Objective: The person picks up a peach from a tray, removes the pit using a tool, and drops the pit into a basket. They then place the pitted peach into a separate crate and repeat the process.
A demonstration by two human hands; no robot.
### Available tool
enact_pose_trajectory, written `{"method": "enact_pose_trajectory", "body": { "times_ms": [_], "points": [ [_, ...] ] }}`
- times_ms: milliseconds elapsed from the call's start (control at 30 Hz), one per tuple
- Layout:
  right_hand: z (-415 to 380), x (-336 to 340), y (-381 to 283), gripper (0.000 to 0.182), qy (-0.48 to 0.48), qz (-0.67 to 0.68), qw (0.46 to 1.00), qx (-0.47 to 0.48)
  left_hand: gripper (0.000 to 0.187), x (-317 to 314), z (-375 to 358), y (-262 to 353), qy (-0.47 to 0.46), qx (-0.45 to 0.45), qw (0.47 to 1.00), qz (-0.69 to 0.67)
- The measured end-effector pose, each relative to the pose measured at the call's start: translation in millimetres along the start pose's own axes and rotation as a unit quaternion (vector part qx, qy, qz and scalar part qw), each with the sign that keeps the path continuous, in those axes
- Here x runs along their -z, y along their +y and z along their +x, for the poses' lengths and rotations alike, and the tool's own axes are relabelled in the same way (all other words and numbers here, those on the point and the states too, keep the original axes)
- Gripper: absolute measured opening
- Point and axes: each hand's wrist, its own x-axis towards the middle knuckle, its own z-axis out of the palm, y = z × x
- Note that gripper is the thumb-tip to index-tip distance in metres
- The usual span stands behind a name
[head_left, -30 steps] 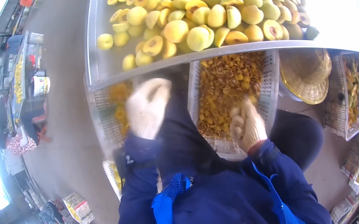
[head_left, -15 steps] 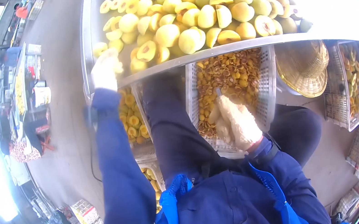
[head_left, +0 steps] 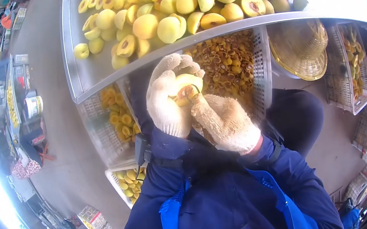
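Note:
Gloved in white, my left hand (head_left: 167, 100) wraps round a halved yellow fruit (head_left: 186, 86), its cut face up, above the baskets. My right hand (head_left: 229, 120), in a worn tan-stained glove, grips a small tool with a thin curved dark loop (head_left: 197, 88) that touches the fruit's middle. The tool's handle is hidden inside the fingers. Just beyond the hands, many whole and halved fruits (head_left: 186, 1) lie on a metal tray table (head_left: 112, 77). Below the hands stands a crate (head_left: 262, 66) of small brown-orange pieces (head_left: 227, 61).
At the left are a crate of fruit halves (head_left: 121, 118) and a lower white crate (head_left: 125, 186). A woven straw hat (head_left: 298, 49) lies right of the middle crate, beside another fruit crate (head_left: 346, 68). Other people and a long table (head_left: 12, 96) show far left.
My left hand has come from the tray's left edge to the middle and now holds a fruit half. My right hand has risen slightly to meet it, and the tool touches the fruit.

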Motion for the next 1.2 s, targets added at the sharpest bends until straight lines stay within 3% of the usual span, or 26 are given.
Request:
{"method": "enact_pose_trajectory", "body": {
  "times_ms": [67,167,267,367,400,467,500,567,700,800,867,900,933,1033,1133,1200],
  "points": [
    [-1,0,-3,0.039,0.009,-0.009,1.0,-0.025,0.036,-2,0,-4,-0.009,-0.003,1.0,-0.013],
    [-2,-3,0,0.041,0.025,-0.021,0.999,0.011,0.036,-1,-2,-6,-0.02,0.014,0.999,-0.036],
    [3,-2,14,0.044,0.035,-0.134,0.977,0.16,0.034,3,-3,-7,-0.005,0.033,0.999,0.007],
    [6,-3,27,0.052,0.035,-0.087,0.981,0.171,0.033,8,-5,-10,-0.004,0.033,0.997,0.063],
    [5,1,17,0.054,-0.007,-0.016,0.998,0.054,0.033,7,-5,-10,-0.018,0.028,0.997,0.065],
    [1,12,-11,0.059,-0.091,0.128,0.971,-0.18,0.032,9,-3,-11,-0.052,0.029,0.997,0.041],
    [1,17,-2,0.063,-0.149,0.236,0.949,-0.144,0.032,12,0,-13,-0.071,0.035,0.997,0.015],
    [3,14,13,0.064,-0.174,0.337,0.912,-0.157,0.031,11,-1,-16,-0.069,0.038,0.997,-0.013],
    [8,19,23,0.062,-0.233,0.469,0.831,-0.189,0.031,19,-2,-19,-0.075,0.048,0.996,-0.015],
    [8,18,27,0.059,-0.214,0.452,0.844,-0.194,0.032,16,-3,-16,-0.075,-0.009,0.989,0.124],
    [9,17,27,0.058,-0.19,0.338,0.91,-0.147,0.034,17,-2,-14,-0.088,-0.035,0.975,0.199],
    [10,16,31,0.058,-0.205,0.368,0.894,-0.155,0.035,17,-1,-13,-0.095,-0.046,0.965,0.238],
    [10,16,37,0.058,-0.217,0.399,0.876,-0.162,0.035,16,-3,-9,-0.1,-0.007,0.978,0.183],
    [3,9,38,0.057,-0.121,0.424,0.875,-0.201,0.037,18,-5,-7,-0.108,0.092,0.988,0.06],
    [7,17,67,0.057,-0.217,0.423,0.872,-0.12,0.038,10,0,-5,-0.109,0.158,0.981,0.023],
    [6,13,75,0.056,-0.198,0.35,0.915,-0.047,0.034,3,-1,1,-0.105,0.175,0.978,0.042]
  ]
}}
